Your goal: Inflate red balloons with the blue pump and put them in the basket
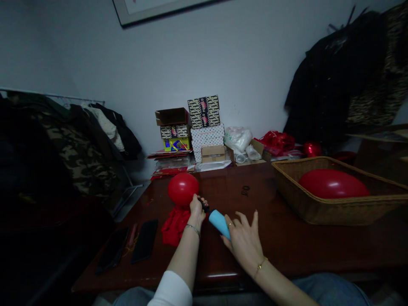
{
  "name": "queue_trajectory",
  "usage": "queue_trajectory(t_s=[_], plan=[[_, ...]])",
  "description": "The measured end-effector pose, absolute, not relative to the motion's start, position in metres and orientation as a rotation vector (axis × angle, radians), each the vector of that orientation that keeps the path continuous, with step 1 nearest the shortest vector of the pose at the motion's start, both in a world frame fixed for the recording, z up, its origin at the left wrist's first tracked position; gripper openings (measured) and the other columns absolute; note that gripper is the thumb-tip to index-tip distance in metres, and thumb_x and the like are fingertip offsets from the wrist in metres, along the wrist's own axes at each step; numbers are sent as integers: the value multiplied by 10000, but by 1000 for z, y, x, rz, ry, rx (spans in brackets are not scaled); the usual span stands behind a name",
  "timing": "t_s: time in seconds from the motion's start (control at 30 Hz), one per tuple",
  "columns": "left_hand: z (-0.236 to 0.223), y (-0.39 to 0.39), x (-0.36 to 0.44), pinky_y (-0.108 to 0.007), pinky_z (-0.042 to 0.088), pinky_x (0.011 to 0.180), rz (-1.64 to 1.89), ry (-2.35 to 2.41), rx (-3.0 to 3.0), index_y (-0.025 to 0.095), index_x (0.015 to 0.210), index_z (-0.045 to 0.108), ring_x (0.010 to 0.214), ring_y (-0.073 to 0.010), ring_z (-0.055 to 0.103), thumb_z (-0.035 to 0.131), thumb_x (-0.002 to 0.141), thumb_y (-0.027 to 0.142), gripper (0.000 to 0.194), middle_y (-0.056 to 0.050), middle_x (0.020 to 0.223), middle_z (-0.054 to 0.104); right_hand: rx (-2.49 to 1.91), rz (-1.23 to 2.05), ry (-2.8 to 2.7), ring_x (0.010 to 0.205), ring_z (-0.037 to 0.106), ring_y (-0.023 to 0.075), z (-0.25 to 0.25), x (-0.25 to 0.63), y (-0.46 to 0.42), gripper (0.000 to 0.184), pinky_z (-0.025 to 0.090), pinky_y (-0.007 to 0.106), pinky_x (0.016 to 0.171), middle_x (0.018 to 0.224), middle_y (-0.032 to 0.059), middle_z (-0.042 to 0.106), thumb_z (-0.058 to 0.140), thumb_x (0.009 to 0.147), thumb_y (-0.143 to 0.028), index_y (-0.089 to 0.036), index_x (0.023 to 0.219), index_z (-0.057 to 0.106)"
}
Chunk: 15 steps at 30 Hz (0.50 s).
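A small, round, partly inflated red balloon [183, 190] stands above the table's left part, at the black end of a hand balloon pump [219, 224]. My left hand [196, 209] is closed around the place where the balloon's neck meets the pump's black nozzle; the neck itself is hidden by the fingers. My right hand [244, 236] grips the light-blue pump body between thumb and index finger, with its other fingers spread out. Under the balloon, beside my left wrist, lies a heap of red limp material [175, 226], perhaps uninflated balloons.
A wicker basket [321, 212] holding a large red balloon [333, 183] stands at the right. Two dark flat objects [144, 241] lie at the left. Stacked boxes [207, 136] and plastic bags [238, 138] line the back of the brown table [287, 250].
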<state>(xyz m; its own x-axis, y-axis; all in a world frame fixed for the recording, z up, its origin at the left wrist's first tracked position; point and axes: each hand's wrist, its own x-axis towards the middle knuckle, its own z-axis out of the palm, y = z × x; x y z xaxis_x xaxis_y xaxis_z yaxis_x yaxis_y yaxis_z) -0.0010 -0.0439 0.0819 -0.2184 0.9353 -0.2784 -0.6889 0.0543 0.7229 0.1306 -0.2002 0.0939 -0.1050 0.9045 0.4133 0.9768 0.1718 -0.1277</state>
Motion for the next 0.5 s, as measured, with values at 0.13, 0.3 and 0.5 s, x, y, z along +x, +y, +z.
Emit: queue_trajectory(t_s=[0.13,0.3,0.5], plan=[[81,-43,1,-175,296,368,1546,920,411,188,678,382,343,-68,368,392,890,250,221,58,472,373,-1783,-237,-2026,1125,438,294,93,119,-185,492,-46,623,1019,943,114,659,545,797,-401,-152,1221,527],[80,-37,-2,-168,271,356,1584,960,399,189,684,384,336,-66,362,406,887,275,221,64,466,365,-1763,-244,-2016,1114,450,295,88,119,-184,502,-33,617,1025,927,108,665,547,793,-419,-161,1223,525],[79,-27,-13,-159,251,349,1606,919,398,188,688,383,336,-62,354,406,889,298,231,66,473,356,-1719,-238,-2030,1112,469,287,81,141,-206,492,-16,599,1049,904,76,670,561,787,-405,-174,1221,531]])
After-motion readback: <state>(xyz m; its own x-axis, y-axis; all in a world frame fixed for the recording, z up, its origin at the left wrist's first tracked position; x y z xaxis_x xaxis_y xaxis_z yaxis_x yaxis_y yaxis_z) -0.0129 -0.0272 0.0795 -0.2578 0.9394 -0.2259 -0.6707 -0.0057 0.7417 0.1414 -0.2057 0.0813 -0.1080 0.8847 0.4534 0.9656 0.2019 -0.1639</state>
